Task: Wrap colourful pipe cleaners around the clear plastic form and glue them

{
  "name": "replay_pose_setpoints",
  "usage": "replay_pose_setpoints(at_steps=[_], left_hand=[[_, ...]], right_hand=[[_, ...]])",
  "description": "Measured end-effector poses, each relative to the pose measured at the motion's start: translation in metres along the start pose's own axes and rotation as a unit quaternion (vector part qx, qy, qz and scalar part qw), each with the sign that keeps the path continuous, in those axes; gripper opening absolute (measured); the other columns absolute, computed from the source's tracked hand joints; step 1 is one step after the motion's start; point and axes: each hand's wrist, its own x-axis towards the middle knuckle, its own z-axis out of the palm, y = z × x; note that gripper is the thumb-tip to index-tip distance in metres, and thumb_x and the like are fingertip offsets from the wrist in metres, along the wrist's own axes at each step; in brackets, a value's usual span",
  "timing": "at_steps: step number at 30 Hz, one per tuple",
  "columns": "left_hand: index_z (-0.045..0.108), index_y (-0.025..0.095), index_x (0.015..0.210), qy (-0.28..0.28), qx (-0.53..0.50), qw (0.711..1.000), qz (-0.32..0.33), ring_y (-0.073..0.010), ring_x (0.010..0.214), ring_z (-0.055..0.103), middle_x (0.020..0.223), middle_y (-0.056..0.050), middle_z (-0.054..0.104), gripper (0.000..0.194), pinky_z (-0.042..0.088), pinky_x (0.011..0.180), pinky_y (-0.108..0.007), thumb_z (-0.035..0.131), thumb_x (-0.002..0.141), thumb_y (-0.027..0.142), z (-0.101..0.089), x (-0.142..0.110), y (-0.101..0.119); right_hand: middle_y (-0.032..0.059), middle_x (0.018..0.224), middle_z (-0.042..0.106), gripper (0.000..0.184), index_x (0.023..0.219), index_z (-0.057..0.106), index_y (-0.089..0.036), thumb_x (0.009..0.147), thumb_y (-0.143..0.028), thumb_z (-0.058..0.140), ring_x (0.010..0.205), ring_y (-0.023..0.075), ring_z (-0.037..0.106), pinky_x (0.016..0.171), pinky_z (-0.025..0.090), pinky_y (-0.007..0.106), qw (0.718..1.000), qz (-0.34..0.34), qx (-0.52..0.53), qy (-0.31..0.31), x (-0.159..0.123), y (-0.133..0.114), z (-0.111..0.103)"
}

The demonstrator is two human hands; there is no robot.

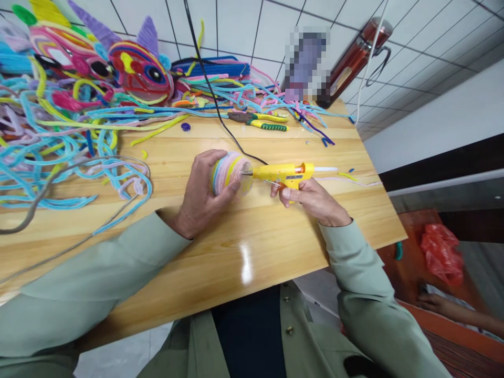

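My left hand [206, 189] is closed around a small round piece [228, 174] wound with pink, yellow and blue fuzzy stems. Its right end looks clear, like plastic. In my right hand [311, 198] is a yellow hot glue gun [281, 172], held by its handle with fingers near the trigger. The metal nozzle points left and meets the piece's right end; whether it touches cannot be made out. A white glue stick [326, 169] sticks out of the gun's back.
Pliers [258, 121] lie beyond my hands. Loose pipe cleaners [79, 142] and two colourful figures [139, 73] crowd the left. A red thermos [354, 63] stands at the back right. A black cord [212, 94] crosses the table. Another person's hand [433, 303] shows lower right.
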Motion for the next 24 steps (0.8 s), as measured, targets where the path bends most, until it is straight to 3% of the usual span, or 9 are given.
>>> replay_pose_setpoints(at_steps=[4, 8, 16, 24], left_hand=[[0.051, 0.028, 0.153, 0.004, -0.007, 1.0, -0.002, -0.0332, 0.142, 0.062, 0.148, -0.013, 0.063, 0.053, 0.055, 0.123, -0.056, 0.064, 0.11, 0.055, 0.0011, -0.0001, -0.0012], [0.053, 0.027, 0.152, 0.013, -0.024, 1.0, -0.008, -0.0325, 0.14, 0.064, 0.147, -0.012, 0.064, 0.053, 0.056, 0.122, -0.055, 0.066, 0.11, 0.056, 0.0031, -0.0004, -0.0025], [0.057, 0.025, 0.149, 0.006, -0.053, 0.998, -0.041, -0.0317, 0.137, 0.066, 0.144, -0.012, 0.066, 0.055, 0.057, 0.121, -0.054, 0.066, 0.11, 0.063, 0.004, -0.0005, -0.0012], [0.057, 0.026, 0.148, -0.003, -0.053, 0.996, -0.077, -0.0327, 0.135, 0.067, 0.145, -0.013, 0.067, 0.058, 0.058, 0.122, -0.056, 0.062, 0.11, 0.07, 0.0026, 0.0007, 0.0028]], right_hand=[[0.0047, 0.096, 0.075, 0.054, 0.068, 0.068, -0.02, 0.094, -0.064, 0.085, 0.087, 0.0159, 0.065, 0.076, 0.053, 0.028, 1.0, -0.005, -0.022, 0.014, -0.0011, -0.0015, 0.0], [0.0051, 0.098, 0.075, 0.055, 0.068, 0.068, -0.02, 0.094, -0.065, 0.085, 0.091, 0.017, 0.065, 0.079, 0.053, 0.028, 0.999, 0.002, -0.035, 0.018, -0.0016, -0.0023, -0.0007], [0.001, 0.091, 0.069, 0.05, 0.083, 0.074, -0.021, 0.09, -0.069, 0.087, 0.074, 0.0128, 0.056, 0.067, 0.048, 0.027, 0.999, 0.004, -0.02, 0.028, 0.0009, -0.0019, 0.0026], [0.0018, 0.087, 0.066, 0.061, 0.066, 0.064, -0.021, 0.093, -0.072, 0.082, 0.079, 0.0149, 0.058, 0.073, 0.048, 0.03, 0.998, 0.003, -0.053, 0.019, -0.0014, -0.0079, 0.0026]])
